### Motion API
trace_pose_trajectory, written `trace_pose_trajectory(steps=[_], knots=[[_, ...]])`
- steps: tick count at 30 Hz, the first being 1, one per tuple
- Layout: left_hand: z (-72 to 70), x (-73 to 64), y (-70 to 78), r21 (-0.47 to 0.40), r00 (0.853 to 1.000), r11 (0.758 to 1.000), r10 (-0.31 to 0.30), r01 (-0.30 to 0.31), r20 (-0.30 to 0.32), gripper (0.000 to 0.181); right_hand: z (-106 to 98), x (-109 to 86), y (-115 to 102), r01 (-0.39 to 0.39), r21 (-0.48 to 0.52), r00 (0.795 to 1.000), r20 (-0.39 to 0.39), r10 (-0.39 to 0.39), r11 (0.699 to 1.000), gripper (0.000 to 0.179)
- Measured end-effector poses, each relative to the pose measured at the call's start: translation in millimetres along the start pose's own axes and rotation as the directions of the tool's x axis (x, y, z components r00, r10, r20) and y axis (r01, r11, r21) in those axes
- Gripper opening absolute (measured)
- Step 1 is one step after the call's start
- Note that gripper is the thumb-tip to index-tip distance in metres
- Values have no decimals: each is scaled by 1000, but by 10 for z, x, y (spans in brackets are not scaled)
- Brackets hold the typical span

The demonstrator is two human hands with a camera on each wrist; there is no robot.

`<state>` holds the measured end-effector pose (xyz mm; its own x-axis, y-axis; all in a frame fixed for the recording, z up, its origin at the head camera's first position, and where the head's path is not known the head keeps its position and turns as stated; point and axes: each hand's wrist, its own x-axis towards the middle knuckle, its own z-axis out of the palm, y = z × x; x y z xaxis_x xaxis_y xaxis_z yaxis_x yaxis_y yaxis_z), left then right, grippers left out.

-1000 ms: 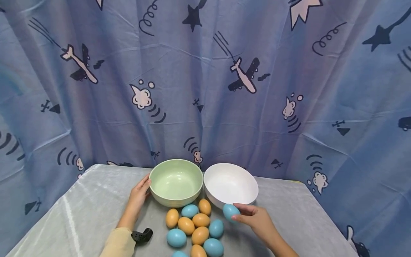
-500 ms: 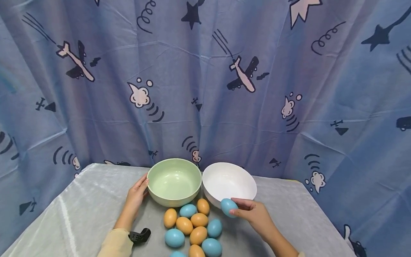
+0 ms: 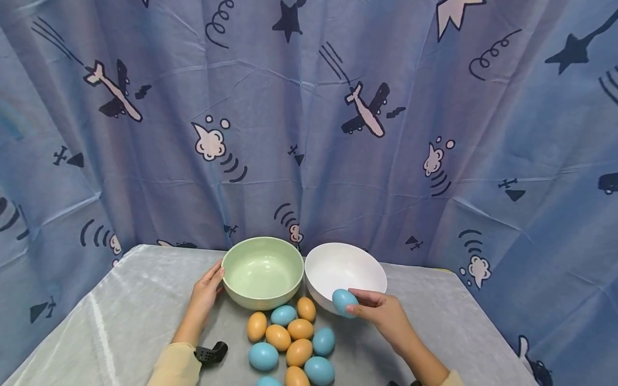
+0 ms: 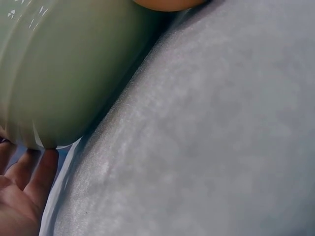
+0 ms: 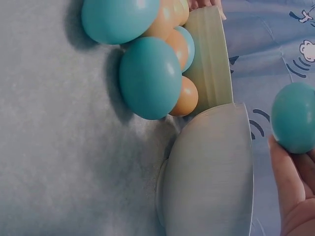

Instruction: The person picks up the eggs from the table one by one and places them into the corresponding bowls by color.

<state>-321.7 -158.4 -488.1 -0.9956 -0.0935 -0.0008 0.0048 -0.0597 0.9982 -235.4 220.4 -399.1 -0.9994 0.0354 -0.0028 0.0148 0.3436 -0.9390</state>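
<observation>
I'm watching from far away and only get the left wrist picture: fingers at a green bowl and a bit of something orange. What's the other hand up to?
Observer: The right hand pinches a blue egg between its thumb and fingers.

Visitor: Oh! And where is that egg?

Observer: The head view shows it against the near rim of a white bowl; I can't tell whether it is over the opening.

Visitor: So what's my orange thing?

Observer: Most likely an orange egg; the head view shows a cluster of orange and blue eggs on the near side of the bowls.
</observation>
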Motion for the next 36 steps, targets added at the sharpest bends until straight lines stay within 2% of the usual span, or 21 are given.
trace_pose_trajectory(steps=[25, 36], knots=[[-2, 23, -9, -8, 1000, 1000, 1, -1, 1, 57, 9, 256, -113, 30, -43, 999, -36, -31, 999, 49], [-6, 21, -1, 1, 1000, 1000, -2, 2, -1, 57, 13, 449, -120, 49, -34, 998, -44, -51, 998, 50]])
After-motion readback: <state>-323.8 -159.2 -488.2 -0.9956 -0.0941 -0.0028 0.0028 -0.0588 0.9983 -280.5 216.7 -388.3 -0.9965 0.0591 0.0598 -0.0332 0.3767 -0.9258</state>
